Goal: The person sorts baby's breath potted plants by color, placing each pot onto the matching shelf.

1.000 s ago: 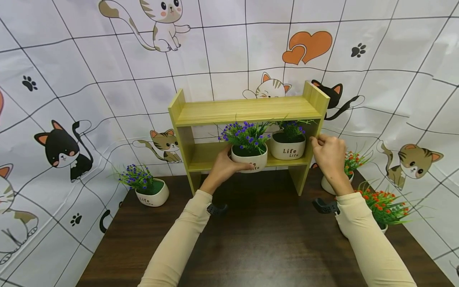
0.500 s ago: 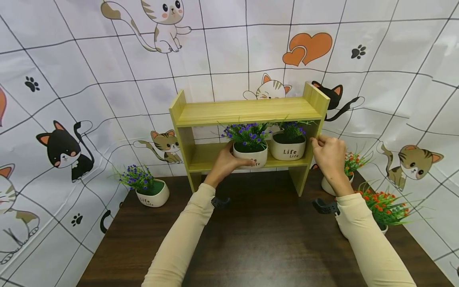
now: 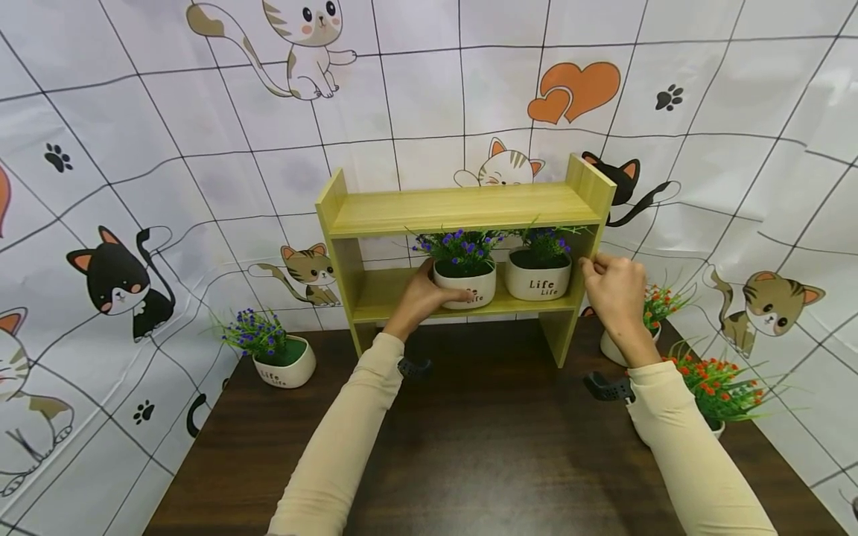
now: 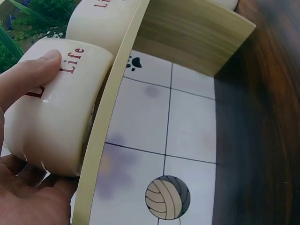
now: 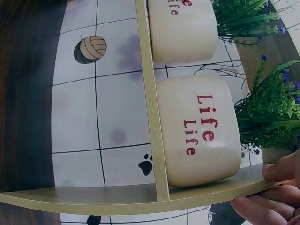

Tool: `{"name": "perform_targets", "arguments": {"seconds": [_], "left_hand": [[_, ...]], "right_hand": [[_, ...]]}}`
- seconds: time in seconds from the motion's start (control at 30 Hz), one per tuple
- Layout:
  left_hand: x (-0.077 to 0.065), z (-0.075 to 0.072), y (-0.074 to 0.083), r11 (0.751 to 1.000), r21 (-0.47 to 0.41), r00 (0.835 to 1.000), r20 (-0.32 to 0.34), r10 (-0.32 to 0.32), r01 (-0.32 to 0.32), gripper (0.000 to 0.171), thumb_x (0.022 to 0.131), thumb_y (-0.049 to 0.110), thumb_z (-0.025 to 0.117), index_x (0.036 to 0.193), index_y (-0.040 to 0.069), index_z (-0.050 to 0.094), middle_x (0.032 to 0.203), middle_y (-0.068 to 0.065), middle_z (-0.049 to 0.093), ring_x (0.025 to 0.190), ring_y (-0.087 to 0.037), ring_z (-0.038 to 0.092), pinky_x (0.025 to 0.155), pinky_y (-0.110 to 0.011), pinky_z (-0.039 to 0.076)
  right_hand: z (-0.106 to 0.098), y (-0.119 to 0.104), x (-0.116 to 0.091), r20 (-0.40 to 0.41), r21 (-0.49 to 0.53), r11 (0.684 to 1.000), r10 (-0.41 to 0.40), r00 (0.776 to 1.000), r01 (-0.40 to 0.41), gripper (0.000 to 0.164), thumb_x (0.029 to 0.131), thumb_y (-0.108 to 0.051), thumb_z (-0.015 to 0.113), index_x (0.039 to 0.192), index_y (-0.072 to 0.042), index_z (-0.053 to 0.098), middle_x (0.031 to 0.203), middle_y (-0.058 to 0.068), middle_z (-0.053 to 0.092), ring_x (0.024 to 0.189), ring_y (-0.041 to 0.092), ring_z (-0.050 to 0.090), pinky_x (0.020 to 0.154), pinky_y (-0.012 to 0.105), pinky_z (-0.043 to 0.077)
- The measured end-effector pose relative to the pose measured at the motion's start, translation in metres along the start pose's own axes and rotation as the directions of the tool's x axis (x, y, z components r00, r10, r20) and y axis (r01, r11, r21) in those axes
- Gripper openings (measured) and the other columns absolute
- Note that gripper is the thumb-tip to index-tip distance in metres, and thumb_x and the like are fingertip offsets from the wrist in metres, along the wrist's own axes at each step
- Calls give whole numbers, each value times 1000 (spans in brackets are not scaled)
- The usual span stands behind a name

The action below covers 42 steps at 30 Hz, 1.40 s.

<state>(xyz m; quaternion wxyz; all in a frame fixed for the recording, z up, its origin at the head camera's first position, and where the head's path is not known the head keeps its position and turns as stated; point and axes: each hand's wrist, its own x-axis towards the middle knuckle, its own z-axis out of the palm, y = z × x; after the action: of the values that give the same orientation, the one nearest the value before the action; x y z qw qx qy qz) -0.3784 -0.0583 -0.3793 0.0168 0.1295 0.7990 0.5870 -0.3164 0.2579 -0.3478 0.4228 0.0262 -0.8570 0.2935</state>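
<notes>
My left hand [image 3: 421, 295] grips a white "Life" flower pot [image 3: 472, 286] with purple flowers, thumb across its front and fingers round its left side. In the left wrist view this pot [image 4: 61, 112] sits at the front edge of the lower board [image 4: 105, 126]. Beside it, on the right of the same board, stands a second white pot [image 3: 538, 278] with purple flowers. My right hand [image 3: 613, 292] pinches the front edge of the right side panel of the wooden shelf [image 3: 462, 208]; the right wrist view shows the thumb [image 5: 281, 169] inside and the fingers outside.
A purple-flowered pot [image 3: 288, 365] stands left of the shelf on the dark table [image 3: 489, 447]. Two pots with orange flowers [image 3: 720, 387] stand on the right, partly behind my right arm. A cat-patterned wall covering [image 3: 429, 97] rises behind the shelf.
My left hand has moved the flower pot back into the lower compartment, close to the board. Its flowers now reach under the top board. My right hand has stayed on the side panel.
</notes>
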Motion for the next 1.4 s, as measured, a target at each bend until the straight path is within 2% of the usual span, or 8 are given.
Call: {"name": "perform_targets", "arguments": {"seconds": [0.1,0.13,0.23,0.3,0.4,0.73,1.13,1.4], "left_hand": [[3,0,1,1000,-6,1000,-1,10,-10,124,77,37,96,171,10,20,157,-17,52,139,-35,59,117,-54,48],[4,1,1,1000,-6,1000,2,10,-10,124,78,37,96,171,10,19,157,-17,52,139,-35,59,117,-53,48],[6,1,1,1000,-8,1000,13,5,-5,125,78,35,96,172,10,16,156,-17,53,139,-35,59,117,-52,48],[7,2,2,1000,-13,1000,22,2,-1,125,79,32,96,172,10,16,155,-17,54,139,-34,59,117,-52,48],[9,2,3,1000,-7,1000,31,3,-3,120,80,29,96,171,11,19,153,-16,56,137,-35,60,116,-51,49],[12,2,5,1000,-9,998,49,28,-28,106,80,22,95,164,10,32,150,-15,57,135,-35,61,114,-51,50],[10,2,5,1000,-8,998,63,16,-16,103,83,25,93,166,10,33,149,-14,59,134,-35,62,113,-51,51],[12,3,7,999,2,996,73,42,-42,98,84,22,91,163,8,35,149,-16,58,135,-36,61,114,-51,50]], "right_hand": [[1,0,0,-3,6,1000,-3,1000,3,18,98,-3,71,97,11,82,80,27,76,63,43,75,59,54,59],[1,0,0,-1,8,1000,-1,1000,1,18,98,-3,71,97,12,82,80,27,76,64,44,75,59,54,59],[0,0,1,2,4,1000,4,1000,-4,18,98,-4,72,96,11,82,78,27,76,62,43,75,54,29,54],[0,0,1,4,4,1000,5,1000,-5,18,98,-4,73,95,11,82,77,26,76,61,42,74,54,11,41],[0,0,0,6,8,1000,8,1000,-8,18,98,-5,73,95,10,82,77,26,76,61,42,74,54,0,27],[-1,0,-1,-2,9,1000,7,1000,-7,18,98,-5,72,96,10,82,76,26,76,59,42,73,52,1,27],[0,-1,-2,-4,16,1000,6,1000,-6,19,98,-6,72,98,10,82,76,25,76,58,41,73,49,1,28],[1,1,-1,2,25,1000,7,1000,-7,20,99,-6,71,100,11,82,81,27,76,60,44,74,51,-2,26]]}}
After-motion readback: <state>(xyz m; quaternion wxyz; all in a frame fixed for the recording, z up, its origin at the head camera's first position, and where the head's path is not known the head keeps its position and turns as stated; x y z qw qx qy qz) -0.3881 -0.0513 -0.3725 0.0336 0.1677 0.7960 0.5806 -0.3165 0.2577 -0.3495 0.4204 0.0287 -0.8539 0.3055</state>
